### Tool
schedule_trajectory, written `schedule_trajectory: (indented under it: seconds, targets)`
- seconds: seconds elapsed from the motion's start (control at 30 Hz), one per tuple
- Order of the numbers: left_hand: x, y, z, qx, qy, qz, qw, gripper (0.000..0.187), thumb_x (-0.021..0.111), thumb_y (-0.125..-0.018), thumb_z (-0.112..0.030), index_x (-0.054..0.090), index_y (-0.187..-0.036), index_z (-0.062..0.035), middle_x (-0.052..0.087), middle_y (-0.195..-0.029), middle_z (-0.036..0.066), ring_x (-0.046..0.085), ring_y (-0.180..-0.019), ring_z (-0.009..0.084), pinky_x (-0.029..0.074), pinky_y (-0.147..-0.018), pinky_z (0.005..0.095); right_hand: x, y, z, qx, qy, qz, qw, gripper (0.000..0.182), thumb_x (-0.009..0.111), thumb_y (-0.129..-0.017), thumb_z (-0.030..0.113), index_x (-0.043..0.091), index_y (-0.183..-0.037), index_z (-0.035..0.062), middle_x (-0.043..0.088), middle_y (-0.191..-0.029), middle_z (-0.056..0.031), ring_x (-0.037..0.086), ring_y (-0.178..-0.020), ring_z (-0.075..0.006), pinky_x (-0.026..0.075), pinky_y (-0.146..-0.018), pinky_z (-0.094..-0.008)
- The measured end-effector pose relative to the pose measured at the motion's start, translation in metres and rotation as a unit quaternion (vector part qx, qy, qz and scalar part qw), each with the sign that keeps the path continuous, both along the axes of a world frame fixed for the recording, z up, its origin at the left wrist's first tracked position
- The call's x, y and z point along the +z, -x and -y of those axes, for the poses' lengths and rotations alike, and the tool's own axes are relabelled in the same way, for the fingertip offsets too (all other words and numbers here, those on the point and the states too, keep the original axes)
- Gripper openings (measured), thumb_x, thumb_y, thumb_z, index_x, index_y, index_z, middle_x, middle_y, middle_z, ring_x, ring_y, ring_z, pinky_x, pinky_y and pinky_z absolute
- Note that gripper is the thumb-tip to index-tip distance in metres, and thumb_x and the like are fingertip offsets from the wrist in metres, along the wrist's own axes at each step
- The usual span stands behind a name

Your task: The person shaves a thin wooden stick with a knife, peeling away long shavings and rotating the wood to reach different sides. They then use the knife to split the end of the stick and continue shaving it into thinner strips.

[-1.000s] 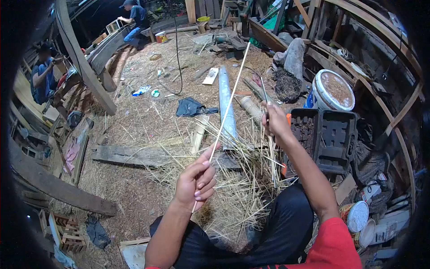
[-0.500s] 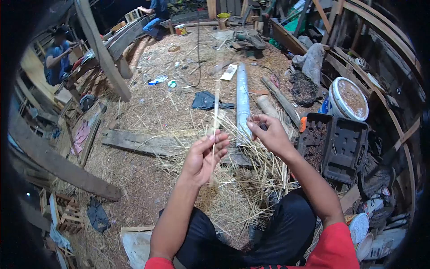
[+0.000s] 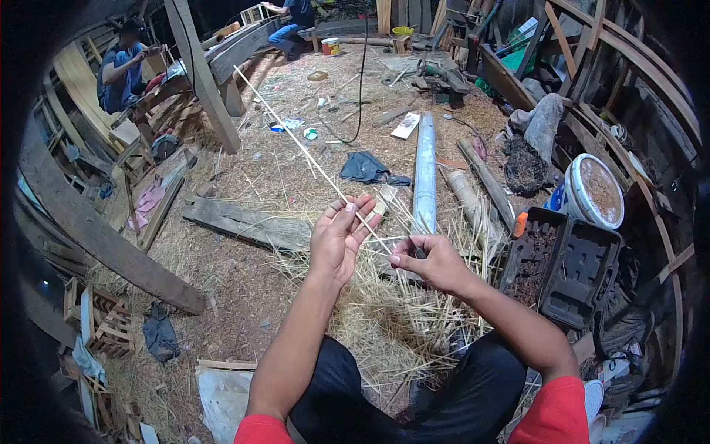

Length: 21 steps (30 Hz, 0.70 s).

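A long thin pale strip (image 3: 292,135) slants from the upper left down through my left hand (image 3: 339,240), pinched between its thumb and fingers. The strip's lower end reaches my right hand (image 3: 431,260), whose thumb and fingers are closed, with something dark partly hidden inside the curled fingers. Below both hands, a loose heap of straw-like strips (image 3: 384,318) lies between my knees. Beyond my right hand, a grey pole (image 3: 425,174) lies on the ground.
A weathered plank (image 3: 251,224) lies left of the heap. An open black case (image 3: 580,270) and a white bucket (image 3: 595,191) stand at right. Wooden posts (image 3: 203,81) rise at left. One person (image 3: 122,70) sits at upper left, another (image 3: 292,26) farther back.
The strip has swung from nearly upright to a leftward slant. My right hand has come down and closer to my left, to the strip's lower end. The view has shifted slightly.
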State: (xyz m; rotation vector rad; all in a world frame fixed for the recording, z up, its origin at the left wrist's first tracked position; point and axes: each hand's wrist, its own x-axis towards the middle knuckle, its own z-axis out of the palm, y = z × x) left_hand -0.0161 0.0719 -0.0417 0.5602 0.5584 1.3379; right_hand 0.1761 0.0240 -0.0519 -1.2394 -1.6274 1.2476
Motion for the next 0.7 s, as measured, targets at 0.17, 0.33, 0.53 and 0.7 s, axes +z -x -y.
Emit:
schedule_trajectory:
  seconds: [0.17,0.33,0.53,0.7]
  targets:
    - [-0.007,0.007,-0.009,0.053,0.01,-0.013,0.998,0.014,0.054,-0.097,-0.008,0.053,-0.11,-0.0008,0.062,-0.113,0.018,0.063,-0.106,0.0255,0.055,-0.093,0.0416,-0.013,-0.012,-0.009,0.074,0.029,0.025,0.997,0.023,0.073,-0.088,0.026,0.069,-0.089,0.0027,0.065,-0.078,0.0019,0.056,-0.072,-0.0053,0.046,-0.067,-0.0247]
    - [-0.007,0.027,-0.026,0.131,-0.012,-0.035,0.991,0.016,0.057,-0.097,-0.01,0.055,-0.11,-0.0013,0.065,-0.107,0.015,0.065,-0.098,0.0223,0.058,-0.086,0.039,-0.043,-0.052,-0.02,0.201,0.082,0.12,0.969,0.022,0.073,-0.088,0.025,0.071,-0.093,0.0045,0.069,-0.083,-0.0001,0.059,-0.078,-0.0065,0.047,-0.073,-0.0267]
    - [-0.001,0.035,-0.028,0.166,-0.024,-0.056,0.984,0.019,0.059,-0.096,-0.012,0.057,-0.112,-0.0014,0.066,-0.104,0.012,0.064,-0.089,0.0171,0.057,-0.076,0.0335,-0.057,-0.064,-0.016,0.378,0.226,0.109,0.891,0.02,0.07,-0.09,0.021,0.071,-0.099,0.0023,0.072,-0.094,-0.0026,0.062,-0.09,-0.0086,0.046,-0.086,-0.0259]
    - [0.003,0.049,-0.027,0.174,-0.04,-0.101,0.979,0.02,0.06,-0.096,-0.016,0.058,-0.111,-0.0025,0.062,-0.087,0.005,0.051,-0.053,0.0053,0.042,-0.043,0.0171,-0.061,-0.066,-0.014,0.395,0.241,0.055,0.885,0.033,0.058,-0.098,0.029,0.064,-0.114,0.0003,0.073,-0.098,-0.0072,0.063,-0.09,-0.0101,0.047,-0.087,-0.0281]
